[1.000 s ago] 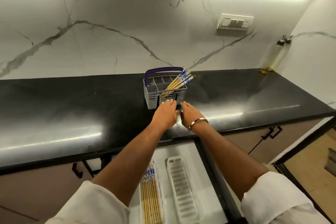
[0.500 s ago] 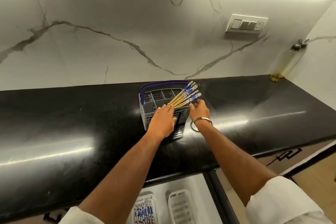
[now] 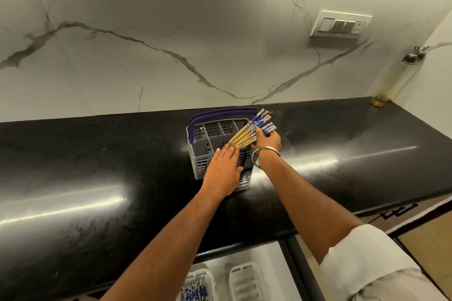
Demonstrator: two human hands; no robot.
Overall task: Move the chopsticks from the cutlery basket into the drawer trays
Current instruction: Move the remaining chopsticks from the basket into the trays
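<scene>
Your right hand (image 3: 266,140) grips the chopsticks (image 3: 252,129); your flat left hand (image 3: 223,168) steadies the basket (image 3: 203,151). Lift them toward the trays (image 3: 242,281).

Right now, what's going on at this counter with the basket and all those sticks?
A person is clearing chopsticks out of a grey cutlery basket on the black countertop. The left hand lies flat against the basket's near side, while the right hand grips the leaning bundle. Below the counter an open drawer shows two white trays: the left tray already holds chopsticks, the right tray looks empty.
</scene>
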